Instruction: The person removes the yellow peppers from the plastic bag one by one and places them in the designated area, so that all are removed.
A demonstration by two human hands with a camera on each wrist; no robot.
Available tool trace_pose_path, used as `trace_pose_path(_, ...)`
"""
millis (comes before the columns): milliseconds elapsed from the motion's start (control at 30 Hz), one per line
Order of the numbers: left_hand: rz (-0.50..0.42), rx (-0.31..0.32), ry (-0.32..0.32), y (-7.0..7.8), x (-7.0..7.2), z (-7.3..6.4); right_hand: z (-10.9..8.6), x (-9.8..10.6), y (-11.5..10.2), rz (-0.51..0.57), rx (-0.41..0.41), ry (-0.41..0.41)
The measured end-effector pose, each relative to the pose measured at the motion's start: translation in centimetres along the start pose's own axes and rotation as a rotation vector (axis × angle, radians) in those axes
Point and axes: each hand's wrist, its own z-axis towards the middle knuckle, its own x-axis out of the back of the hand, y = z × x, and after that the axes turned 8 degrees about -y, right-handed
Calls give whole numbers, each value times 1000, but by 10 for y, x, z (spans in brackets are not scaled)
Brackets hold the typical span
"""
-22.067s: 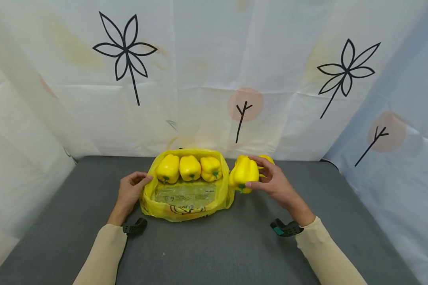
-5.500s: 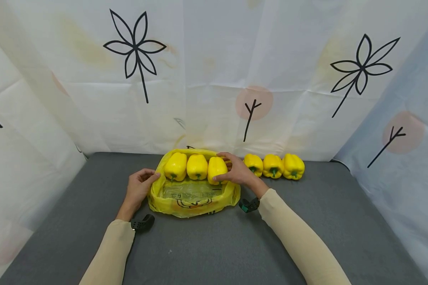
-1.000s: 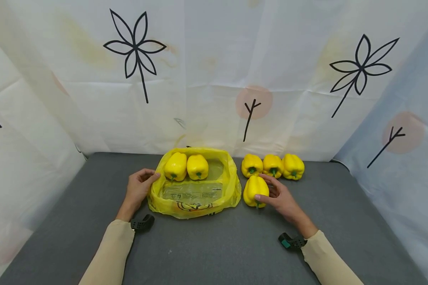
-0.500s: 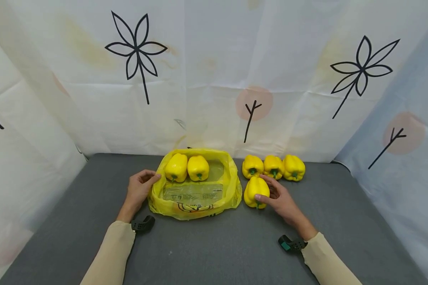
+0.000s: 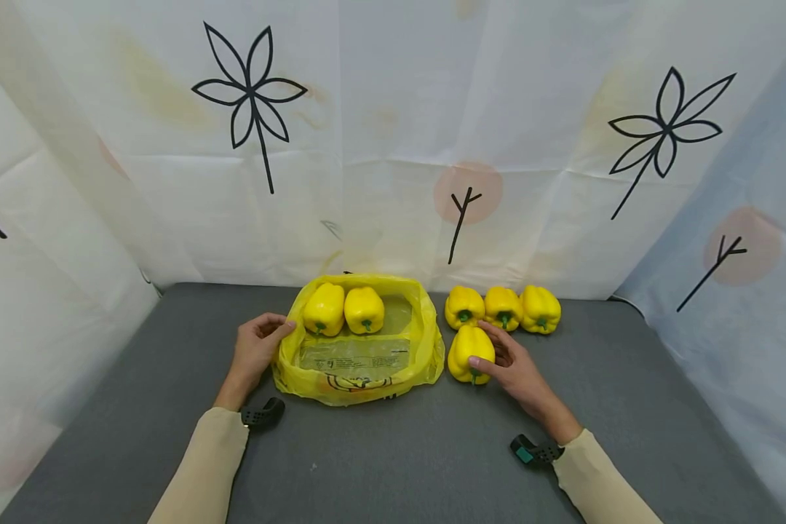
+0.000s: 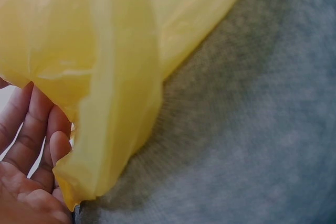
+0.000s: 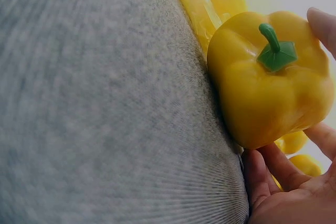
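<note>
Currently, right grip (image 5: 517,372) holds a pepper (image 5: 469,352) — three more peppers (image 5: 503,306) near far edge of surface (image 5: 393,466); left grip (image 5: 255,351) pinches bag (image 5: 356,391).

The rim of a yellow plastic bag (image 5: 429,336) is pinched by the fingers (image 5: 270,319) of the left hand (image 5: 254,351). Two yellow peppers (image 5: 324,308) are contained in it. Beside it on the gray tabletop (image 5: 393,466), a single pepper (image 5: 469,349) is held by the right hand (image 5: 519,372), near three lined-up peppers (image 5: 502,304).
</note>
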Motion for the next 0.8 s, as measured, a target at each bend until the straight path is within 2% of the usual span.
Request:
trace_pose_path(233, -7, 15, 3, -7, 1, 3, -1, 0, -2, -3, -12, 0)
trace_pose_path(500, -3, 10, 8, -6, 1, 4, 1, 0, -2, -11, -21, 8)
trace_pose_path(800, 22, 25, 13, -29, 4, 16, 1, 0, -1, -1, -24, 11)
